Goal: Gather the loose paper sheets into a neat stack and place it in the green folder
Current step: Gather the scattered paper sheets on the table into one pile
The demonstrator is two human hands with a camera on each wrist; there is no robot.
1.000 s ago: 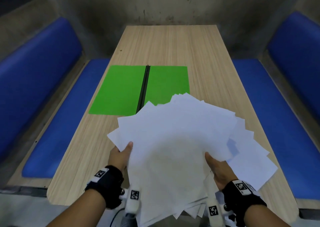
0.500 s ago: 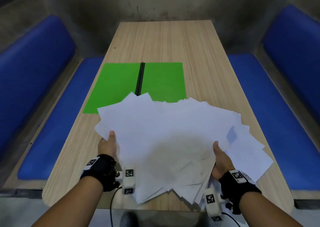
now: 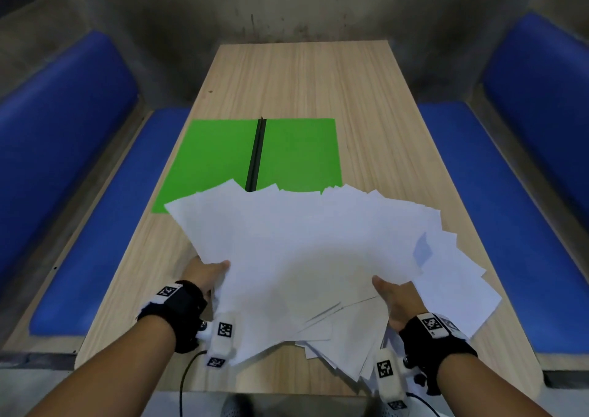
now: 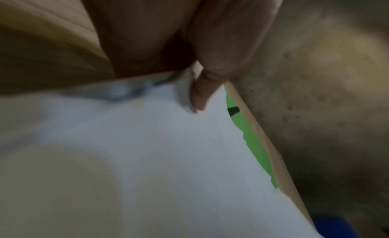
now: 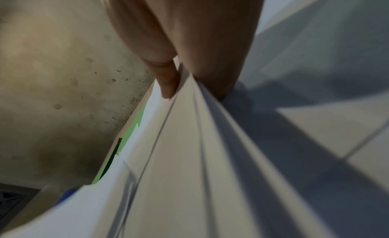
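Note:
A fanned, untidy sheaf of white paper sheets (image 3: 318, 257) spreads over the near half of the wooden table (image 3: 318, 82). My left hand (image 3: 207, 273) grips its left edge, thumb on top and fingers hidden beneath. At the right side, my right hand (image 3: 395, 295) pinches the sheets with its thumb on top. In the left wrist view the thumb presses on the paper sheets (image 4: 147, 158); the right wrist view shows the paper sheets (image 5: 210, 158) pinched the same way. The green folder (image 3: 216, 158) lies open and flat beyond the paper, its near edge partly covered.
Blue padded benches (image 3: 79, 225) (image 3: 510, 225) run along both sides of the table. A concrete wall (image 3: 287, 2) closes the far end. Bare wood shows beyond the folder and to its right.
The sheaf has turned anticlockwise and spread wider to the left, now covering more of the folder's near edge. Both hands moved with it, the left one shifting left.

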